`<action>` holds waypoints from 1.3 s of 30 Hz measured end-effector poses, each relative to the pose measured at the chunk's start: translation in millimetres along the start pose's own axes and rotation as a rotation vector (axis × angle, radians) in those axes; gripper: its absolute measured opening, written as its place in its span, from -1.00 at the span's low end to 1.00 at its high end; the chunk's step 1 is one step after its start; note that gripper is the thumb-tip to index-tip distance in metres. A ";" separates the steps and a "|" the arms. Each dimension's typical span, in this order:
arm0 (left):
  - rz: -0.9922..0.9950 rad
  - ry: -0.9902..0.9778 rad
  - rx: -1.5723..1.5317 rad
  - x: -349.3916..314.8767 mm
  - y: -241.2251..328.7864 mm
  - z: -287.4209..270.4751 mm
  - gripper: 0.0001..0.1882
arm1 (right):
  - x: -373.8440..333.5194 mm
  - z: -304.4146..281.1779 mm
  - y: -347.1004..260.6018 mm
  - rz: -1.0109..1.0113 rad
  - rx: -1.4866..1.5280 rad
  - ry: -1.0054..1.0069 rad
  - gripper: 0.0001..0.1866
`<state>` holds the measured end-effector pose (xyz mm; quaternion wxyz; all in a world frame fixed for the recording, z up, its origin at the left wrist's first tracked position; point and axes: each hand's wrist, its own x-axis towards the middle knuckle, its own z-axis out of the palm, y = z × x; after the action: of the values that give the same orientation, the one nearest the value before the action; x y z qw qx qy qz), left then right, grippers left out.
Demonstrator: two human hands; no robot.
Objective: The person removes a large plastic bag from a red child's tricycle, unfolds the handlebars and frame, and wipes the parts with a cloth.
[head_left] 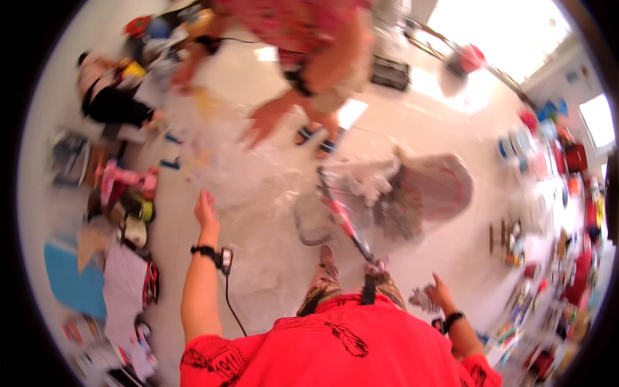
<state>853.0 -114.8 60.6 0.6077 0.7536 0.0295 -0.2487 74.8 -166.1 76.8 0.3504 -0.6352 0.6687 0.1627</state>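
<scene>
We look down on a pale, shiny floor with clutter along both sides. Ahead, a co-worker in a pink patterned top (293, 22) bends over a thin, clear plastic sheet (235, 171), one hand (267, 119) spread above it. In front of us, slightly right, a rounded, plastic-wrapped tub (454, 187) takes up much of the floor, with a red and black pole (342, 216) slanting along its near left side toward our feet. Farther off are a dark crate (390, 73) and a red bucket (471, 58). On the left lie a blue board (74, 280) and a pink object (126, 177); another person in black trousers (119, 108) is beyond them.

Our left hand (205, 209) reaches forward at the sheet's near left side, fingers extended and close together. Our right hand (442, 293) is low on the right, index finger pointing out, beside a crumpled grey item (422, 298); we cannot tell whether it grips that item.

Blur softens the hands, and we cannot tell whether the left touches the sheet. The co-worker's head is cut off by the upper edge, and the tub's grey contents are indistinct.
</scene>
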 end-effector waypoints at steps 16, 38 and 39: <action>-0.729 -0.795 0.465 -262.8 -184.9 204.8 -0.28 | 69.0 -55.2 86.8 0.045 0.257 0.058 -0.37; -0.736 -0.322 0.445 -271.7 -267.7 229.9 -0.67 | 61.7 -74.4 171.0 0.076 0.296 0.027 -0.55; -0.742 -0.303 0.448 -272.3 -268.4 231.3 -0.67 | 65.1 -75.7 175.8 0.069 0.297 0.026 -0.55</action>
<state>443.3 -190.2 -101.2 0.2973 0.7600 0.1537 -0.5571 -111.0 -239.6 45.9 0.4260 -0.5552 0.7113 0.0659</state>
